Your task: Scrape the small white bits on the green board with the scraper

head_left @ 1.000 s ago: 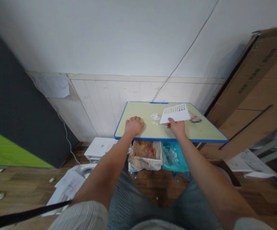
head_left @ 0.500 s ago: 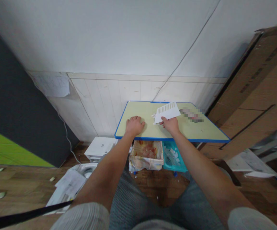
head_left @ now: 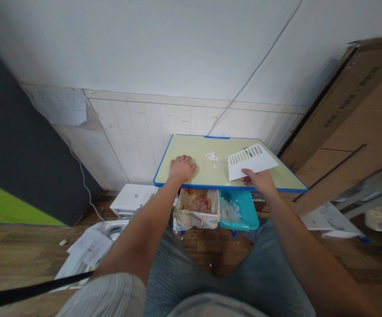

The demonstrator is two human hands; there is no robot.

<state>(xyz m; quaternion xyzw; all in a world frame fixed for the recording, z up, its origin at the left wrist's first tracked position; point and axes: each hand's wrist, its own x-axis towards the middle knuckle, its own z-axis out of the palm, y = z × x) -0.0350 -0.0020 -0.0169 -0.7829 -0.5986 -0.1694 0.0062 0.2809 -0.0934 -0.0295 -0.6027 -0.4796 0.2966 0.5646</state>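
Note:
My right hand (head_left: 257, 179) pinches a white sheet of paper or card (head_left: 258, 165) by its near edge, thumb on top. A row of narrow slots is cut along the sheet's far side, and the tabletop shows through them. Resting on the left part of the small pale-yellow table (head_left: 204, 174) is my left hand (head_left: 182, 168), palm down with fingers stretched out and nothing in it. Between the two hands lies a little heap of white paper scraps (head_left: 212, 156). Something dark on the table is mostly hidden behind the slotted sheet.
Below the table's front edge hang a cloth-lined basket (head_left: 196, 220) and a turquoise basket (head_left: 248, 215) with white scraps inside. A white box (head_left: 133, 199) stands left on the floor. Tall cardboard (head_left: 349, 119) leans at the right; a cable (head_left: 260, 66) runs down the wall.
My right hand has carried the slotted sheet to the right, uncovering the scraps and covering the dark thing at the table's right. My left hand stays flat on the table.

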